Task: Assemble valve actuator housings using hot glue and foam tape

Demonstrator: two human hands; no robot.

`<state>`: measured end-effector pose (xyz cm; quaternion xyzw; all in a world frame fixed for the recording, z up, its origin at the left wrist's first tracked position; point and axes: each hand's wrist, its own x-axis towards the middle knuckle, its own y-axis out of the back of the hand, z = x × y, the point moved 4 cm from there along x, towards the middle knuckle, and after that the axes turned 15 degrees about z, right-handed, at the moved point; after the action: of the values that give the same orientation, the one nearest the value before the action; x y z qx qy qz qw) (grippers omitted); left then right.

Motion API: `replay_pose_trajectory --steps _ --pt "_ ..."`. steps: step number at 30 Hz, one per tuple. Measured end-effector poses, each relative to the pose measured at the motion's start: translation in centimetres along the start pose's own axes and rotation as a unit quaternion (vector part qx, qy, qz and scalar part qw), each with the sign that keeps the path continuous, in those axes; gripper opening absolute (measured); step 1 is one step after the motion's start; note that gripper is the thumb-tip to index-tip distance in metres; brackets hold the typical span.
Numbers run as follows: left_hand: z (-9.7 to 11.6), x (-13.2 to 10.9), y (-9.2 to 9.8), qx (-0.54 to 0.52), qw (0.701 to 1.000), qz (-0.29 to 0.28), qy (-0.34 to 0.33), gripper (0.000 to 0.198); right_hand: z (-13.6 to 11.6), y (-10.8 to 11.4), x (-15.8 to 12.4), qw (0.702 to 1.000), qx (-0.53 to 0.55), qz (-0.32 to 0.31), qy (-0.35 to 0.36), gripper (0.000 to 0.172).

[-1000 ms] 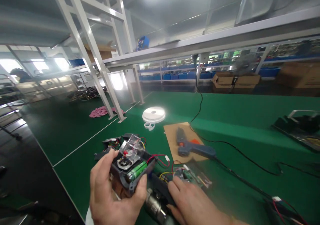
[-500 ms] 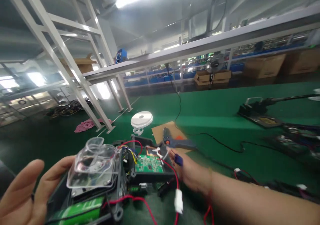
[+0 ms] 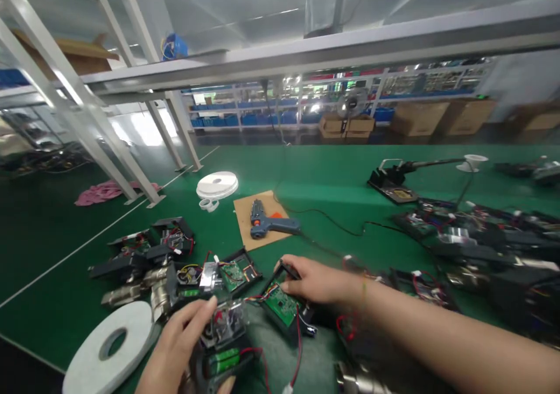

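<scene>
My left hand [image 3: 177,347] grips a black device housing [image 3: 221,350] near the bottom edge. It carries a clear plastic cover and a green battery with red wires. My right hand [image 3: 312,280] reaches forward over the green table and rests its fingers on a second black housing that holds a green circuit board [image 3: 280,303]. Its fingertips touch the housing's far edge. Red and coloured wires run between the parts.
Several opened black housings [image 3: 153,254] with wiring lie left of my hands. A white tape roll [image 3: 107,347] lies front left. A blue glue gun [image 3: 269,225] rests on brown cardboard. A soldering stand [image 3: 394,184] and piled devices [image 3: 481,236] lie right.
The view has tipped down and swung right. The housing in my left hand now sits lower and farther from the camera. My right hand has settled onto the housing with the green board.
</scene>
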<state>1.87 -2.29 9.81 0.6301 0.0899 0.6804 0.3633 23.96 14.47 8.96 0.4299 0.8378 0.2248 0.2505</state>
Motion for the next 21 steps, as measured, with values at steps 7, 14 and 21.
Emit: replay_pose_trajectory --steps 7,14,21 --pt "1.5 -1.8 -3.9 0.05 0.995 -0.042 -0.078 0.066 0.2 -0.1 -0.5 0.96 -0.278 0.035 -0.025 0.032" --pt "4.1 -1.8 -3.3 0.158 0.982 0.049 -0.093 0.052 -0.6 0.5 -1.5 0.909 -0.416 0.025 -0.004 0.038" --pt "9.2 -4.2 -6.9 0.077 0.989 0.104 -0.078 0.024 -1.6 2.1 -4.1 0.901 -0.432 0.002 0.045 0.024"
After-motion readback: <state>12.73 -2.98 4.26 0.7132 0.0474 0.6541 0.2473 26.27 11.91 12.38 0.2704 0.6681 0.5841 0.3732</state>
